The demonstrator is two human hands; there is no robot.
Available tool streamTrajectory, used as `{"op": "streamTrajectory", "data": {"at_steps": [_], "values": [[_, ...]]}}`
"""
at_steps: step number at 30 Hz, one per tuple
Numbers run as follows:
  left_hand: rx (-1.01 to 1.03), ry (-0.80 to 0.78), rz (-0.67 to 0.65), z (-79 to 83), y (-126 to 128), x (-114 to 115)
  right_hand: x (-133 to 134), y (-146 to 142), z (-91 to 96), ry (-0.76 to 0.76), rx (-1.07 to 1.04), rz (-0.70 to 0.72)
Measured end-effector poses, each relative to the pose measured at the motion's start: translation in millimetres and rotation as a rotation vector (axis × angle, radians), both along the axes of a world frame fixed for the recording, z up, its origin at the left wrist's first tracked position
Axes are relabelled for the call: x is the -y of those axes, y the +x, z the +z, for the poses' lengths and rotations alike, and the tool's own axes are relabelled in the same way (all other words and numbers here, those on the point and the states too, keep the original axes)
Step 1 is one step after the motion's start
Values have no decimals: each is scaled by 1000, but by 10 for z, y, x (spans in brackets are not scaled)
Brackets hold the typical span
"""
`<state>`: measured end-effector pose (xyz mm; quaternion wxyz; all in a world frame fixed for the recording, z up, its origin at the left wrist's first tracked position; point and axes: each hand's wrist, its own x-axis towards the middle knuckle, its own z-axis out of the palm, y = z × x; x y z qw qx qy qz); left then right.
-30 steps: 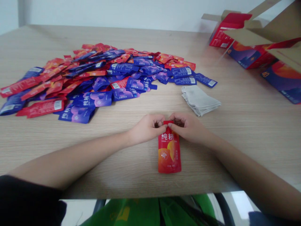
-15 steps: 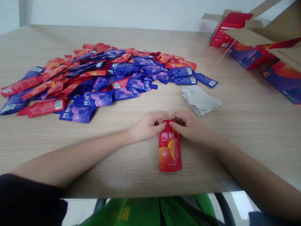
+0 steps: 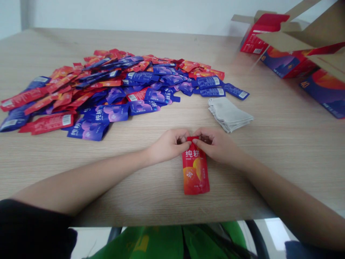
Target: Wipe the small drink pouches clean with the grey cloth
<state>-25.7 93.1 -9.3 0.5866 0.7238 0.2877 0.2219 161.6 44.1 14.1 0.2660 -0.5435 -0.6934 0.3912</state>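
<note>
Since the glossy red-and-orange foil pouch (image 3: 195, 172) looks light, thin and probably slick, with a soft body that would flex under pressure, its narrow, flatter top end seems the surest place to take hold. It lies on the light wood-grain table (image 3: 272, 169) close in front of the person, its top end between the hands and its body flat below them. The bare left hand (image 3: 167, 145) and bare right hand (image 3: 215, 145) come in from either side, and their curled fingers (image 3: 185, 143) nearly meet, pinching that top end from both sides, though the hands partly hide the exact grip. Just beyond the right hand rests a folded pale grey cloth (image 3: 229, 114). Farther ahead spreads a loose, overlapping heap of red and blue foil pouches (image 3: 140, 86), while opened brown cardboard cartons (image 3: 296, 36) stand at the far right corner, beside red and purple-blue printed boxes (image 3: 283, 61).
</note>
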Motion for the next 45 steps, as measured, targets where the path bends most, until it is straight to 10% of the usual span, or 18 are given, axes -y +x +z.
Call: {"op": "streamTrajectory", "data": {"at_steps": [45], "values": [[-17,144,-35,19,-13,13,-7,-5,-122,-32,-32,-48]]}}
